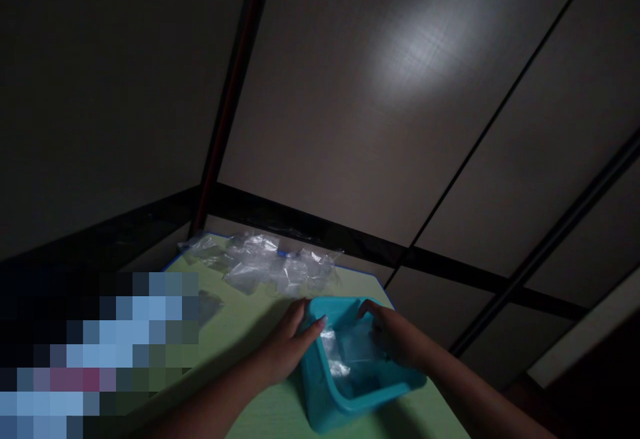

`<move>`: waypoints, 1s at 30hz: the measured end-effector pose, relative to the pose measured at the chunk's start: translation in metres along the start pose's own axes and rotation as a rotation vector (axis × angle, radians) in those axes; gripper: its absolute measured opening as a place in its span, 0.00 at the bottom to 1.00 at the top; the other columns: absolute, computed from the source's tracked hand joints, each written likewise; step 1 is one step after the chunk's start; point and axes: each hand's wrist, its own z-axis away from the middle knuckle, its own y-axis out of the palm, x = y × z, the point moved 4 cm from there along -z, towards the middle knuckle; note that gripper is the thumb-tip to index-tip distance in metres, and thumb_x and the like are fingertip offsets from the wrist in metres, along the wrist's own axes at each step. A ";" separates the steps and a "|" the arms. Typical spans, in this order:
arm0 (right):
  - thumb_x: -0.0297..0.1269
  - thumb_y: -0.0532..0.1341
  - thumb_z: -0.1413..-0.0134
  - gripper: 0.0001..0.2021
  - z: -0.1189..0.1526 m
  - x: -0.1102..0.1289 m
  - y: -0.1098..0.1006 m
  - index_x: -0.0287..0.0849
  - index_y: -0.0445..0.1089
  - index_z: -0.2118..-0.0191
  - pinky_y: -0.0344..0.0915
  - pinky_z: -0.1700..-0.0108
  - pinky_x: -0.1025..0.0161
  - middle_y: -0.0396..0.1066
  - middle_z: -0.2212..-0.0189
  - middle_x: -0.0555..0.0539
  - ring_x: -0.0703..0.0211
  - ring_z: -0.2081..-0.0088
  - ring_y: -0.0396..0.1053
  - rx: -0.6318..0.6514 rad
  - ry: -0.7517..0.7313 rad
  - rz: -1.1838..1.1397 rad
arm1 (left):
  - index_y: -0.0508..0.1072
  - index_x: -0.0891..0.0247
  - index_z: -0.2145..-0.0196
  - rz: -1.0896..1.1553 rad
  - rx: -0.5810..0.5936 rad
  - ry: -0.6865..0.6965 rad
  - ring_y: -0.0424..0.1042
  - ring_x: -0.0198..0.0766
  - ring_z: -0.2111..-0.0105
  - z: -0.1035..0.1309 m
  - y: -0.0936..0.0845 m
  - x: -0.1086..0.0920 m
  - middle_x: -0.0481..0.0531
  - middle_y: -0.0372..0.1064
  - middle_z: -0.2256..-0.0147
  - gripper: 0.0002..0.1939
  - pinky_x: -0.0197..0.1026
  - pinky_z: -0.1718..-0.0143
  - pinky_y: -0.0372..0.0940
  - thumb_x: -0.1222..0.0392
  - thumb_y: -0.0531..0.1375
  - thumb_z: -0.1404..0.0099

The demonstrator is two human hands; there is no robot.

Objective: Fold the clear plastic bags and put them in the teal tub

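Observation:
A teal plastic bin [325,385] stands tilted in view on a pale green tabletop [270,419]. My left hand [287,349] is closed on its left rim, the thumb over the edge and the fingers outside. My right hand [400,339] reaches in over the right side with its fingers curled. Between those fingers and the middle of the bin is a clear plastic bag [356,342], which the hand appears to grip; the fingertips are partly hidden. More shiny clear plastic [337,367] lies inside the bin.
Several crumpled clear plastic bags [270,262] are heaped along the table's far edge. Another dark translucent piece [209,305] lies at the left. Behind the table rise dark panels [340,125]. A pixelated patch covers the lower left.

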 end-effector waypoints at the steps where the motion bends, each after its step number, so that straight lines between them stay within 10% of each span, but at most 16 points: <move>1: 0.24 0.51 0.56 0.19 0.000 0.002 0.001 0.43 0.58 0.55 0.57 0.79 0.74 0.56 0.79 0.55 0.69 0.80 0.58 -0.003 -0.010 -0.004 | 0.62 0.60 0.49 0.004 -0.003 0.005 0.53 0.45 0.45 0.000 0.000 0.000 0.53 0.56 0.45 0.25 0.42 0.45 0.50 0.45 0.51 0.40; 10: 0.29 0.53 0.57 0.18 0.004 0.015 -0.008 0.44 0.58 0.55 0.65 0.77 0.67 0.57 0.77 0.55 0.68 0.78 0.57 0.183 -0.021 -0.341 | 0.62 0.60 0.48 0.010 -0.010 -0.027 0.51 0.46 0.43 0.000 0.000 0.000 0.53 0.56 0.45 0.28 0.43 0.44 0.47 0.43 0.52 0.42; 19: 0.23 0.50 0.56 0.15 -0.009 -0.007 0.005 0.39 0.64 0.60 0.54 0.79 0.73 0.65 0.75 0.49 0.68 0.79 0.61 -0.058 -0.009 0.253 | 0.62 0.61 0.49 0.019 -0.001 -0.040 0.53 0.45 0.44 0.000 0.000 -0.001 0.53 0.57 0.45 0.27 0.43 0.44 0.49 0.43 0.52 0.41; 30: 0.25 0.52 0.53 0.13 0.002 0.026 0.014 0.41 0.70 0.63 0.61 0.70 0.65 0.69 0.61 0.37 0.54 0.68 0.70 -0.102 -0.080 0.848 | 0.62 0.61 0.49 0.014 -0.003 -0.050 0.53 0.46 0.44 0.001 -0.001 -0.001 0.54 0.57 0.45 0.28 0.43 0.45 0.49 0.42 0.52 0.42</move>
